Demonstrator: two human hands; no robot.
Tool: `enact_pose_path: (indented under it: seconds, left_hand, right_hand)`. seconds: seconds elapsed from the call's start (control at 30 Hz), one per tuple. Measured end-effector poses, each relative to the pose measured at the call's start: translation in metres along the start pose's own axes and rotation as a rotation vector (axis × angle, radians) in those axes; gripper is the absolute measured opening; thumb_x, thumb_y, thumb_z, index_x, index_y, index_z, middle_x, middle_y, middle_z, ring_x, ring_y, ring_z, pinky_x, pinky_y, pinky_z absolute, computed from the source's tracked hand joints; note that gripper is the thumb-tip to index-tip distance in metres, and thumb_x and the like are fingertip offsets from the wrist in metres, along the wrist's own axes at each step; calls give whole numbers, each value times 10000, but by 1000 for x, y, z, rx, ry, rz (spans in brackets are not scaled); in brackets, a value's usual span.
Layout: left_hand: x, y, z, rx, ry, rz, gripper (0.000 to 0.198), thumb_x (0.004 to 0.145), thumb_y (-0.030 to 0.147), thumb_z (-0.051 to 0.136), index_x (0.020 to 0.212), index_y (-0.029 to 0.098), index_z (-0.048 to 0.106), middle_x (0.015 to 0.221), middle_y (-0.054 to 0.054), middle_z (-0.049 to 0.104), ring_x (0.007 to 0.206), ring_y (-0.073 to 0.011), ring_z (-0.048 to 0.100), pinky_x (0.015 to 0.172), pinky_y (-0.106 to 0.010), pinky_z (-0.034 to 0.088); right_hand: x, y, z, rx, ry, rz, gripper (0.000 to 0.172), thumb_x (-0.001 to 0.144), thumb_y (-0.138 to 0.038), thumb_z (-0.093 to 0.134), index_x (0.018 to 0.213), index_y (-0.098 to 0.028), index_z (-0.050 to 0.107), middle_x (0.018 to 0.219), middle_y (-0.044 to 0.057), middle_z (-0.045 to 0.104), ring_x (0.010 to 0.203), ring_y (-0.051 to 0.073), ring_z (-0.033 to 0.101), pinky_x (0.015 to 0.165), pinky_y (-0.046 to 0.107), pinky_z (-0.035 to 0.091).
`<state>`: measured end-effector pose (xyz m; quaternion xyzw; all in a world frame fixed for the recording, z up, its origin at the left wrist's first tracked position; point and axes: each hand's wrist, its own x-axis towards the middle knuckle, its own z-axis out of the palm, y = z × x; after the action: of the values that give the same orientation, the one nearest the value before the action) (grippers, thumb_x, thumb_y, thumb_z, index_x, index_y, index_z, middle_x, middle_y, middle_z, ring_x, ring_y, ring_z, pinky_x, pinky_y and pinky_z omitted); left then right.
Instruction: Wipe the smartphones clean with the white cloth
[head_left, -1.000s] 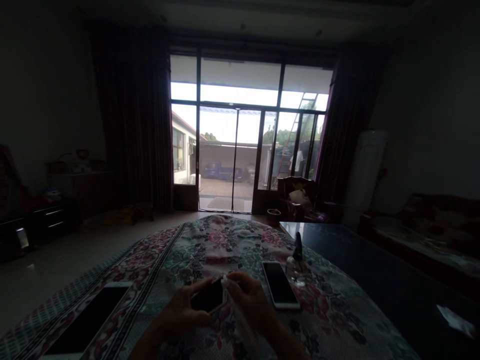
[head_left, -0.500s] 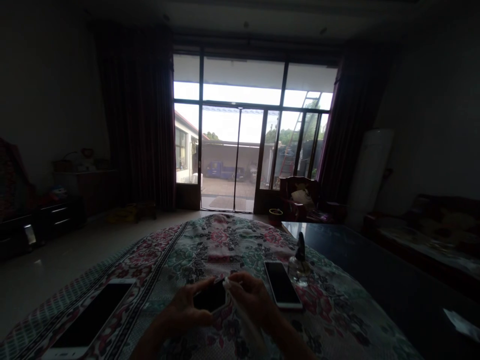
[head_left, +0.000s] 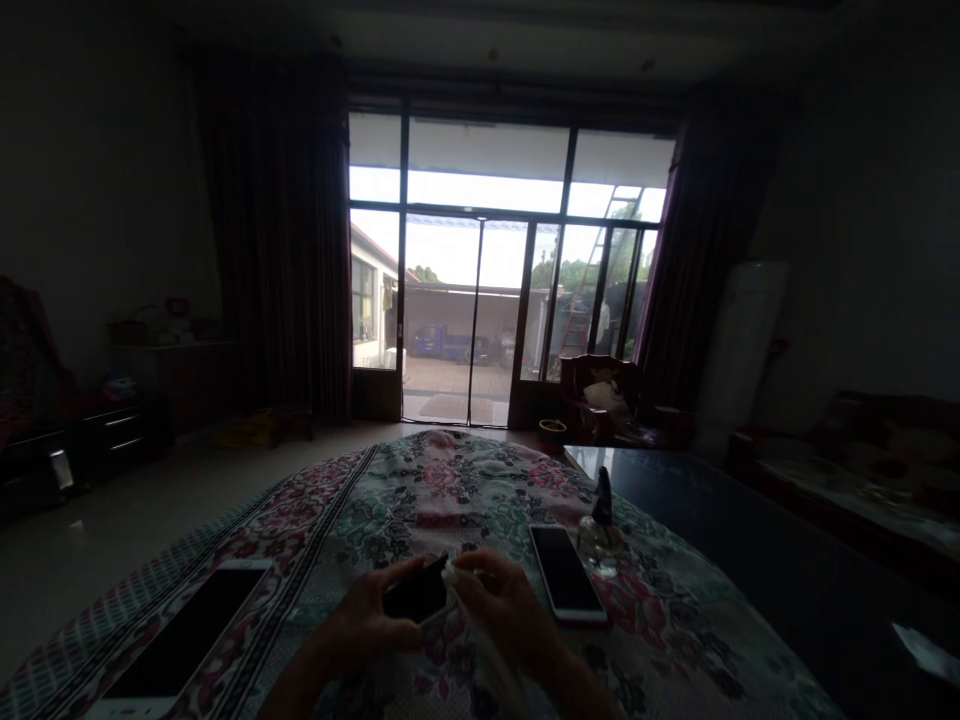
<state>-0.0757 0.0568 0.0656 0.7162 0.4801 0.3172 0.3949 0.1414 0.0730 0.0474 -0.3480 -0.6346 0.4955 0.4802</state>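
Note:
My left hand [head_left: 367, 610] grips a dark-screened phone [head_left: 417, 594] by its left end, above the flowered cloth [head_left: 435, 500]. At the phone's right end, my right hand [head_left: 499, 598] pinches a white cloth [head_left: 491, 655], which hangs down below the fingers. A second phone with a white frame [head_left: 568, 573] lies face up just right of my right hand. Beside it stands a clear spray bottle [head_left: 600, 540] with a black top. Another white phone [head_left: 187, 635] lies at the lower left, its screen dark.
A dark table [head_left: 720, 530] adjoins the cloth-covered surface on the right. Farther back are a wooden chair [head_left: 600, 400], a glass door [head_left: 465, 330] and dark curtains [head_left: 277, 250]. A black cabinet [head_left: 112, 440] stands at the left.
The held phone and my left hand have shifted very slightly left. The white cloth remains at the phone's right end. A pale figure now shows outside near the ladder.

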Motion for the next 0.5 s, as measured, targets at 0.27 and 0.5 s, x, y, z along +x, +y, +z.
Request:
enact_pose_path:
  seconds: [0.27,0.5]
  left_hand:
    - [1,3,7,-24,-31,-13,771,587,194,721,1343,254,576,1082,35,745,985,-270,641,818,-291,516]
    - [2,-6,-1,-66,2,18,730,612,218,727,1329,204,592,1240,-22,695,1172,-309,587,982,-343,473]
  right_hand:
    - [5,10,-5,-58,162,-5,425,709,-558,735,954,-213,699,861,43,707,728,197,638,628,280,493]
    - [1,3,7,-78,234,-46,379,773,-574,671,787,-196,641,627,-7,602,529,128,505,477,226,399]
